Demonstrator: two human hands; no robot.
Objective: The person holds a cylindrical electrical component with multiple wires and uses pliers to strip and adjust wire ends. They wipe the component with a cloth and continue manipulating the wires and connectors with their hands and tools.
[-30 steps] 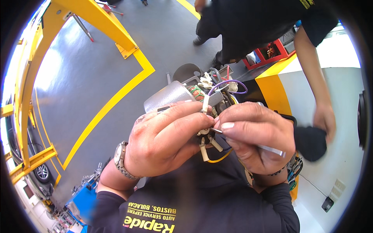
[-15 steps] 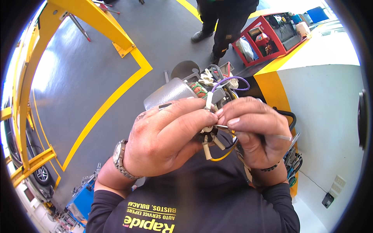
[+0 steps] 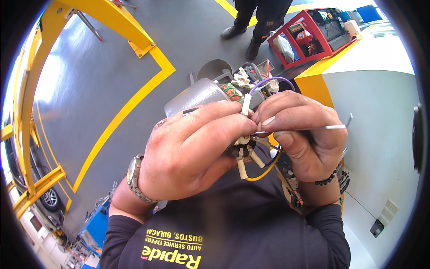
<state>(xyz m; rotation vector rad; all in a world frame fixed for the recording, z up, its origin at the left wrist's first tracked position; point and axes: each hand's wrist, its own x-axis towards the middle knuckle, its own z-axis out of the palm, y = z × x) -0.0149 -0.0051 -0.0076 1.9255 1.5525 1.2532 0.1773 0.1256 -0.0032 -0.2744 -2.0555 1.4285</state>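
Observation:
My left hand point(image 3: 192, 148) is closed around a small round dark switch point(image 3: 244, 142) with pale sleeved wire terminals point(image 3: 242, 169) fanning out below it. A white sleeved connector point(image 3: 247, 105) on a purple wire point(image 3: 275, 78) stands above the fingertips. My right hand point(image 3: 304, 134) pinches a thin metal rod point(image 3: 335, 127) with a bent outer end. Its inner tip reaches the switch beside my left fingertips; the exact contact is hidden. Just beyond sits a motor unit with a grey metal housing point(image 3: 196, 99), copper windings point(image 3: 232, 93) and loose white connectors point(image 3: 242, 80).
A person point(image 3: 262, 22) stands ahead beside a red tool cart point(image 3: 309, 42). A pale panel with a yellow edge point(image 3: 371, 103) lies on the right. Yellow lift posts point(image 3: 36, 76) rise at left, with a blue cart point(image 3: 96, 224) lower left. A round dark stool top point(image 3: 214, 71) shows behind the motor.
My right hand has shifted slightly right and up, and the rod has turned so its bent outer end now shows. The switch has moved a little right with my left fingertips.

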